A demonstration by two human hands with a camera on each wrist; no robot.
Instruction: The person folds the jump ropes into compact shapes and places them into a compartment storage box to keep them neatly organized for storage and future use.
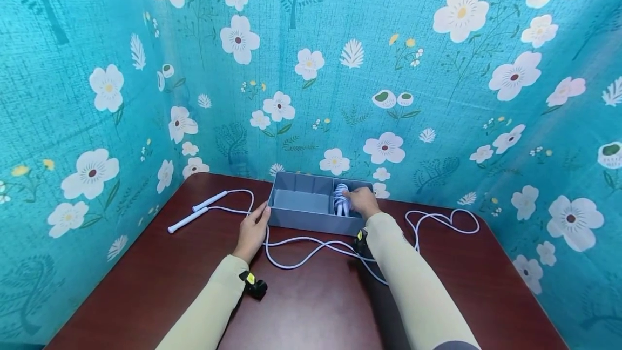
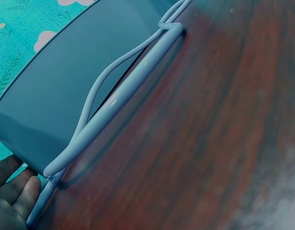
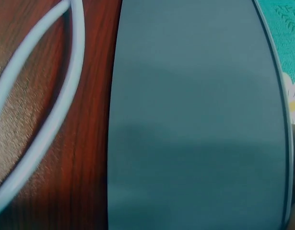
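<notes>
A grey divided box (image 1: 303,220) stands at the back of the table, with a wide left compartment and a narrower right one. In the right compartment a pale jump rope (image 1: 342,199) is wound into a bundle, its handles toward the front. My right hand (image 1: 363,201) reaches over the front wall and grips the bundle's right side; some fingers are hidden. My left hand (image 1: 252,231) rests against the box's left end with its fingers fairly straight. The left wrist view shows those fingers (image 2: 27,194) beside the box's lower corner.
A second jump rope lies loose on the table, its two white handles (image 1: 189,220) at the left. Its cord (image 1: 303,240) runs in front of the box and loops (image 1: 457,220) at the right. A flowered blue cloth (image 1: 311,107) hangs behind the dark red table (image 1: 301,307).
</notes>
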